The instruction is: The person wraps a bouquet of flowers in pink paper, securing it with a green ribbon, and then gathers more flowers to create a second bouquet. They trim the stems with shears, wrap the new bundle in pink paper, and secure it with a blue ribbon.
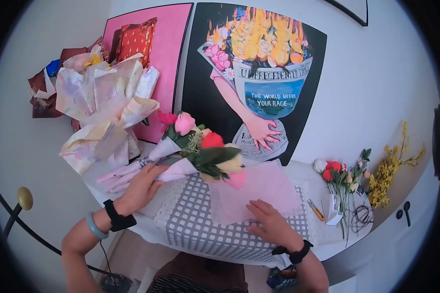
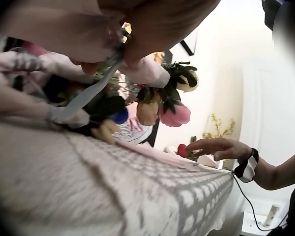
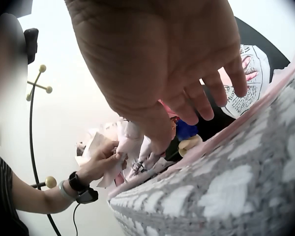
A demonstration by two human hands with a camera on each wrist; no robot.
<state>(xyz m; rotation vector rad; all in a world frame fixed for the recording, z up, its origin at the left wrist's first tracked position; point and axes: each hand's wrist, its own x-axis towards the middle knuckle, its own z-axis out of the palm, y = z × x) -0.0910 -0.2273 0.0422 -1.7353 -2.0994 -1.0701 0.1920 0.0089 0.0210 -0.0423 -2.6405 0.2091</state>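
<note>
The held bouquet (image 1: 179, 170) lies in the left half of the table (image 1: 149, 211), its pale pink wrapping slanting and its flower heads toward the middle. It shows cream and pink flowers and a broad dark green leaf. The left hand (image 1: 144, 188) grips this wrapping, with the fingers curled round it and the thumb pressing from the near side.

Just behind it, nearer to the back edge, is a second bouquet (image 1: 164, 149), also in pale pink wrapping, with pink flowers. To the right, a thin pink sheet (image 1: 274, 188) is spread over the grey cloth with white squares (image 1: 195, 235). The right hand (image 1: 271, 223) is just above the near part of this sheet; its fingers are slightly spread and relaxed, and they pinch nothing.

At the right end of the table are loose flowers (image 1: 333, 171) with long stems, a tool with orange handles (image 1: 316, 211), a white packet (image 1: 333, 209) and yellow blossoms (image 1: 384, 180). At the left end stands a large pale wrapped bouquet (image 1: 95, 95), in front of the pink picture (image 1: 170, 58). The black picture (image 1: 193, 78) stands behind the back edge.
</note>
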